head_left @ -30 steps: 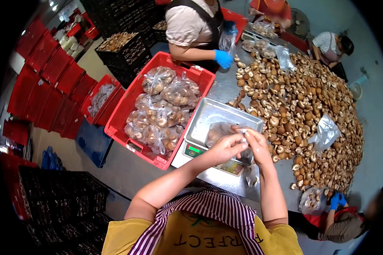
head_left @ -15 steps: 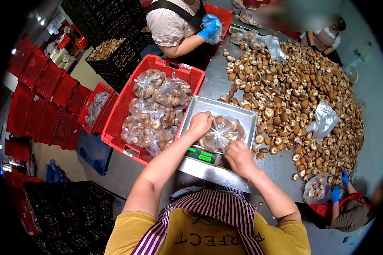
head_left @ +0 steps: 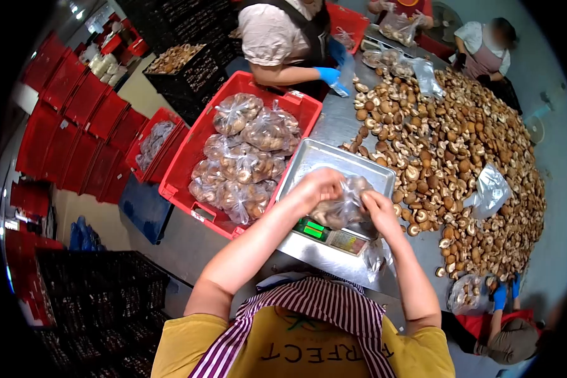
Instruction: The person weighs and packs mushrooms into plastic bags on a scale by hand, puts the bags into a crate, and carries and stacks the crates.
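A clear plastic bag of mushrooms is over the metal tray of a scale with a lit green display. My left hand is at the bag's left side with its fingers curled onto the plastic. At its right side, my right hand pinches the bag between thumb and fingers. Left of the scale, a red crate holds several knotted bags of mushrooms. Some loose plastic lies by the scale's right front corner.
Loose mushrooms cover much of the metal table on the right, with an empty plastic bag on them. Across the table stands a co-worker in blue gloves. Other people work at the far and right edges. Red crates are stacked left.
Both hands have closed in on the bag from its two sides, and the bag looks more gathered between them. The view has shifted slightly. The co-worker's blue-gloved hand has come lower.
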Action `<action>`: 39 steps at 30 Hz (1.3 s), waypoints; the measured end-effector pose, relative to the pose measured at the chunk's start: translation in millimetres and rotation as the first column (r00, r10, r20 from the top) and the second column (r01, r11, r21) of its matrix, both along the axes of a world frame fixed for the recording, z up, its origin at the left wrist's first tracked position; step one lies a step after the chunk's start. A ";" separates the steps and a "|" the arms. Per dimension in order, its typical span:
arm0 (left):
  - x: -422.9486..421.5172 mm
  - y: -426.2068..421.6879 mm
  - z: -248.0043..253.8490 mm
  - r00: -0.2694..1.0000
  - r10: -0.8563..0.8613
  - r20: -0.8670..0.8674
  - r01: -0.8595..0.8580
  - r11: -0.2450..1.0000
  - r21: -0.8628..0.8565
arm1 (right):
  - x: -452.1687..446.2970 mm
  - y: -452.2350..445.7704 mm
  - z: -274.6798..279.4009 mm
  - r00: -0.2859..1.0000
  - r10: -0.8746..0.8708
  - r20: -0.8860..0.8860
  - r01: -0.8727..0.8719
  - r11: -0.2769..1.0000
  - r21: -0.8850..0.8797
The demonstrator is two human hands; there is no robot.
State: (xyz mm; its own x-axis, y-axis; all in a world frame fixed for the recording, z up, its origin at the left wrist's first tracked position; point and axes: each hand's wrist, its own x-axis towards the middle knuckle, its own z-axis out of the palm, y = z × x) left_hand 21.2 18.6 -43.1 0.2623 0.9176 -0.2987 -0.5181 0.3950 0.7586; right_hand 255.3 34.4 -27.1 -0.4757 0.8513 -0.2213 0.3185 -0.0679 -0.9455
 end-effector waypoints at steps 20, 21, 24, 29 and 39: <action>-102.9 -80.6 -1.9 0.284 0.780 -0.558 -0.320 0.626 0.711 | -147.5 31.2 68.3 0.973 0.050 -0.224 0.076 0.851 0.519; -125.1 -89.1 0.1 0.158 0.811 -0.564 -0.391 0.576 0.718 | -162.0 44.8 61.7 0.985 0.078 -0.155 0.015 0.851 0.525; -188.8 -101.8 -3.3 -0.135 0.810 -0.571 -0.581 0.402 0.708 | -225.0 66.1 0.6 0.967 0.251 0.055 -0.223 0.716 0.661; -285.2 -97.9 -25.1 -0.389 0.774 -0.500 -0.533 0.254 0.807 | -329.2 60.5 -57.4 0.816 0.433 0.383 -0.577 0.573 0.582; -321.5 -61.1 -4.4 -0.328 0.807 -0.491 -0.614 0.214 0.760 | -349.9 82.7 -130.8 0.773 0.446 0.451 -0.606 0.730 0.316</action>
